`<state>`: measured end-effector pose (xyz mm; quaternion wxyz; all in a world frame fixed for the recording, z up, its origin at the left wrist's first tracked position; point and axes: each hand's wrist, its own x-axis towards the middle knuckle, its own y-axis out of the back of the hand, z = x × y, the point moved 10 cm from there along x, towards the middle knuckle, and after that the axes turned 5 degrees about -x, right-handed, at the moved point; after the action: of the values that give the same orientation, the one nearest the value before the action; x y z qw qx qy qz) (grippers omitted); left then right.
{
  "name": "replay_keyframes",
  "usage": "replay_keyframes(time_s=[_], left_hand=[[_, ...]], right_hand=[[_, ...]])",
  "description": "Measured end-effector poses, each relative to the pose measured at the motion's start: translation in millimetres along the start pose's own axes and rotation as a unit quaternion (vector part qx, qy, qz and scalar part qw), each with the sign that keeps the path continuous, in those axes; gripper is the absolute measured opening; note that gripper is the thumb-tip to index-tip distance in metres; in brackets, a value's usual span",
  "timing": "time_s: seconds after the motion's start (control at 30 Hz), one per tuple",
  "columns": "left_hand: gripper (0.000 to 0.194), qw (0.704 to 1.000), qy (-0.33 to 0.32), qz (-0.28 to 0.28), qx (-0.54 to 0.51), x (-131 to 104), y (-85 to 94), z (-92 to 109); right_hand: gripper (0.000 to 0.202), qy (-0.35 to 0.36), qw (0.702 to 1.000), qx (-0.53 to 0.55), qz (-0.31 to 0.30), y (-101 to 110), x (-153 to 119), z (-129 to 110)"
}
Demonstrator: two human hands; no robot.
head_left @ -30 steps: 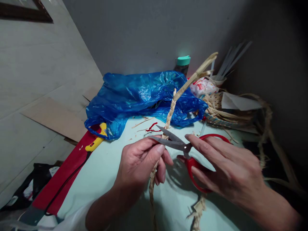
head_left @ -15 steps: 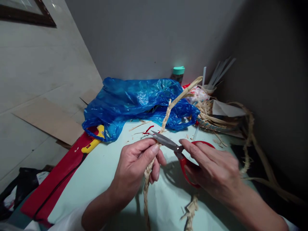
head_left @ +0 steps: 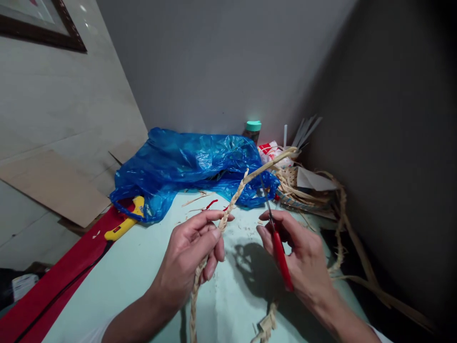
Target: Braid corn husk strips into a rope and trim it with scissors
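Observation:
My left hand (head_left: 194, 252) pinches a pale braided straw cord (head_left: 233, 200) between thumb and forefinger. The cord hangs down below the hand, and its upper end rises to the right in a thick unbraided strand. To the right, my right hand (head_left: 298, 247) is closed around scissors (head_left: 281, 257) with red handles. Their blades point up, seen edge-on, and stand apart from the cord. Near the front edge of view lies another frayed piece of braid (head_left: 267, 325) on the pale green tabletop (head_left: 150, 267).
A crumpled blue plastic bag (head_left: 189, 162) lies at the back, before a jar with a green lid (head_left: 253, 126). Straw fills a basket (head_left: 303, 202) at the right. A yellow-handled tool (head_left: 123, 226) with a black cord rests at the left on red material (head_left: 60, 281).
My right hand has drawn the scissors away from the braid and turned them, so the blades now point upward. My left hand keeps its hold on the braid. The view has shifted slightly.

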<state>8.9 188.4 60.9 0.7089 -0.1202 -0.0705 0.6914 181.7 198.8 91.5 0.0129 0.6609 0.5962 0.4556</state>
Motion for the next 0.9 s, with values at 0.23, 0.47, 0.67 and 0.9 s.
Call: replay_keyframes(time_s=[0.23, 0.47, 0.67, 0.9], left_hand=[[0.02, 0.99, -0.072, -0.013, 0.123, -3.7, -7.8, 10.2], [0.019, 0.982, -0.026, -0.064, 0.178, -3.8, -25.1, -11.3], [0.021, 0.977, 0.136, -0.162, -0.018, -5.3, -39.3, -43.1], [0.028, 0.913, 0.237, -0.259, -0.21, -20.3, -62.7, -52.2]], right_hand=[[0.033, -0.207, 0.937, 0.278, -0.043, -20.4, -3.2, 29.3], [0.035, -0.247, 0.881, 0.398, -0.07, -40.5, -8.5, 25.0], [0.029, -0.255, 0.843, 0.469, -0.066, -38.7, -7.4, 33.3], [0.016, -0.235, 0.827, 0.511, -0.007, -16.2, 3.1, 40.3]])
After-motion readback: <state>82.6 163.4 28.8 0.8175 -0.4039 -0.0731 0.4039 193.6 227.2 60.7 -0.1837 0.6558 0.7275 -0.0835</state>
